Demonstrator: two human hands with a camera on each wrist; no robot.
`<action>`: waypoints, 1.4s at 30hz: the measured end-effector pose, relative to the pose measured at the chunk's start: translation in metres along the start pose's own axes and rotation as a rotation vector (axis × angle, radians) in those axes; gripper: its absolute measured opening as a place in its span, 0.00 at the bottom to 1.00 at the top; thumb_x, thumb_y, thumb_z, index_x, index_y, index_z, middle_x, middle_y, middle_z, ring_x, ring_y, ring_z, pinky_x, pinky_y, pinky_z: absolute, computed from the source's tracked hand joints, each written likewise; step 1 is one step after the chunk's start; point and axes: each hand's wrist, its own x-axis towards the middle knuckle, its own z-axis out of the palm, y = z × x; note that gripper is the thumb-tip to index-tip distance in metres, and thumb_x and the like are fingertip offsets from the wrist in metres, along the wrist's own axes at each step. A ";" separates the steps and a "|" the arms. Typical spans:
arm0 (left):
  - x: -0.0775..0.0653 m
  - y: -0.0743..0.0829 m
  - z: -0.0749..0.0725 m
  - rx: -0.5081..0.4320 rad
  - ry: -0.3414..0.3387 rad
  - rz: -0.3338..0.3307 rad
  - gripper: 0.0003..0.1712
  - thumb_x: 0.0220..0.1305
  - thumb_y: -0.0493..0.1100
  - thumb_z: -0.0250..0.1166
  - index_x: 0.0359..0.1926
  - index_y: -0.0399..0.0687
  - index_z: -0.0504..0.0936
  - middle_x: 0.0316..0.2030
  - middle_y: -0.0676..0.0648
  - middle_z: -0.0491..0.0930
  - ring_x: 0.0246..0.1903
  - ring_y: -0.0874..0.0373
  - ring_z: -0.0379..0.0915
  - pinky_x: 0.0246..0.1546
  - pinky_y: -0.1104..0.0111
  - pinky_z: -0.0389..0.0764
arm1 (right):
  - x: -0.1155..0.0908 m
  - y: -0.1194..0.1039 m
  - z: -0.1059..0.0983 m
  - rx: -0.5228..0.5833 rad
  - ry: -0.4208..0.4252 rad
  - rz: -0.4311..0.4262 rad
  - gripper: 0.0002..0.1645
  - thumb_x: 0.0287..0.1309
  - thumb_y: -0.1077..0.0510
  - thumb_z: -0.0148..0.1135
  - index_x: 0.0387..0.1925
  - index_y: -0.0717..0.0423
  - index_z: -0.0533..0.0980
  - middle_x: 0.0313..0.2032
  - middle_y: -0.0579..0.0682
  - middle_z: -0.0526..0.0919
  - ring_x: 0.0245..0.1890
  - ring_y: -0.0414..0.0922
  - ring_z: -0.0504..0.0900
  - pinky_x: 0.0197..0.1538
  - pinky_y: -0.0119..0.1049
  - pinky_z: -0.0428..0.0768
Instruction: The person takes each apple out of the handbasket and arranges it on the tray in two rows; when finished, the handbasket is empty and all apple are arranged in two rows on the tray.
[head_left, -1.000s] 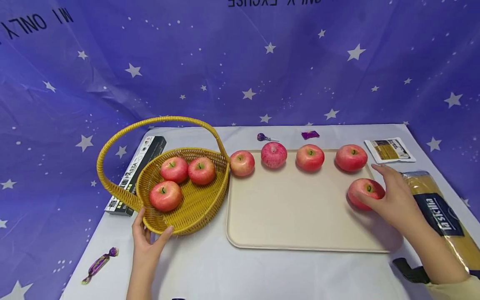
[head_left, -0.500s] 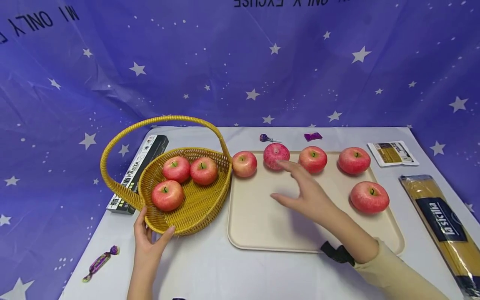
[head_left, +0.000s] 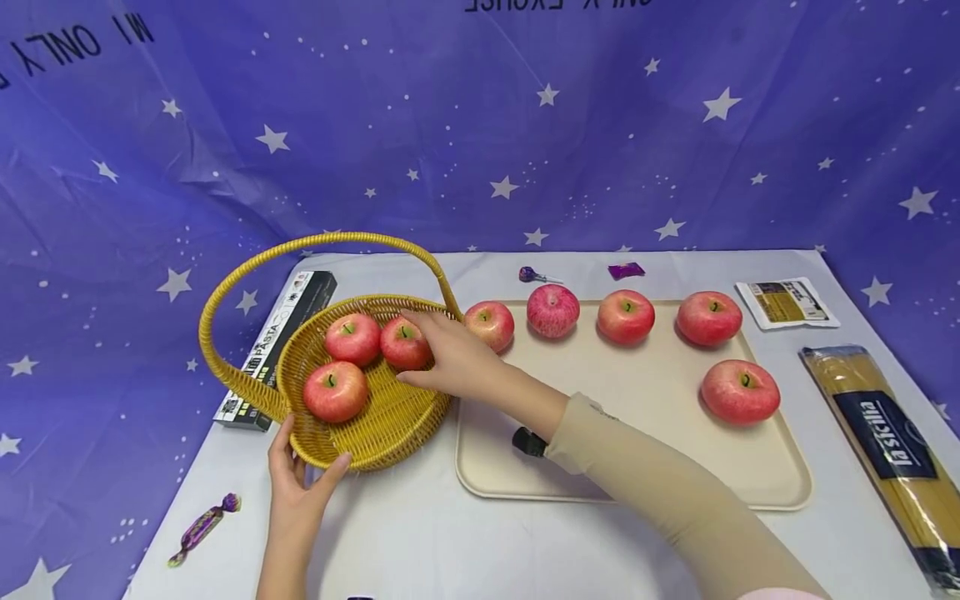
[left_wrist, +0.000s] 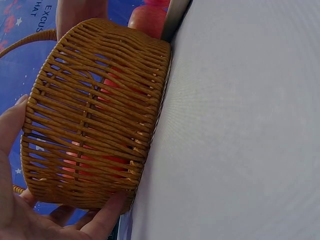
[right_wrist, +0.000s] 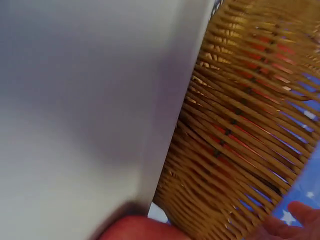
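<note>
A yellow wicker basket (head_left: 408, 417) with a tall handle stands at the left, holding three red apples. My left hand (head_left: 294, 492) grips its near-left side; in the left wrist view its thumb lies at the rim and its fingers curl against the woven wall. My right hand (head_left: 457, 354) reaches over the basket's right rim. Its fingers and thumb are spread beside the right-hand apple (head_left: 402, 344), partly covering it. The other two, a rear-left apple (head_left: 352, 339) and a front apple (head_left: 335, 392), sit to its left. In the right wrist view, fingertips (right_wrist: 302, 214) show past the basket wall.
A beige tray (head_left: 600, 450) right of the basket bears several apples, one (head_left: 740, 392) nearest its right edge. Around lie a pasta box (head_left: 281, 342), a bag of spaghetti (head_left: 885, 450), a sachet (head_left: 787, 302), a lollipop (head_left: 536, 275) and wrapped candies (head_left: 204, 529).
My right hand has let go of an apple at the tray's right side and swung left across the tray to the basket. My left hand has stayed on the basket.
</note>
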 end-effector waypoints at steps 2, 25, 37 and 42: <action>0.000 0.000 0.000 0.001 0.003 0.000 0.55 0.58 0.27 0.65 0.76 0.57 0.42 0.75 0.45 0.38 0.73 0.49 0.34 0.68 0.75 0.51 | 0.013 0.000 0.007 -0.028 -0.024 0.035 0.53 0.52 0.36 0.67 0.73 0.49 0.56 0.66 0.54 0.66 0.65 0.49 0.66 0.66 0.44 0.67; -0.003 0.000 0.001 -0.005 -0.005 -0.006 0.53 0.59 0.29 0.65 0.75 0.58 0.42 0.75 0.45 0.37 0.72 0.49 0.34 0.68 0.74 0.52 | 0.027 -0.001 0.013 -0.086 0.055 0.007 0.43 0.46 0.36 0.70 0.62 0.49 0.71 0.56 0.52 0.74 0.53 0.47 0.76 0.56 0.42 0.76; -0.001 -0.002 0.003 -0.015 -0.020 0.012 0.54 0.59 0.27 0.65 0.75 0.57 0.43 0.74 0.44 0.38 0.72 0.48 0.36 0.67 0.76 0.55 | -0.080 0.009 -0.059 0.085 0.178 -0.003 0.42 0.44 0.38 0.74 0.63 0.39 0.71 0.57 0.43 0.73 0.57 0.42 0.71 0.54 0.44 0.78; -0.001 -0.001 0.001 -0.004 -0.005 -0.006 0.54 0.59 0.29 0.65 0.75 0.59 0.43 0.75 0.46 0.37 0.72 0.50 0.34 0.67 0.76 0.53 | -0.127 0.042 -0.086 0.074 0.223 0.137 0.45 0.42 0.40 0.77 0.63 0.43 0.71 0.57 0.46 0.74 0.53 0.45 0.74 0.51 0.47 0.79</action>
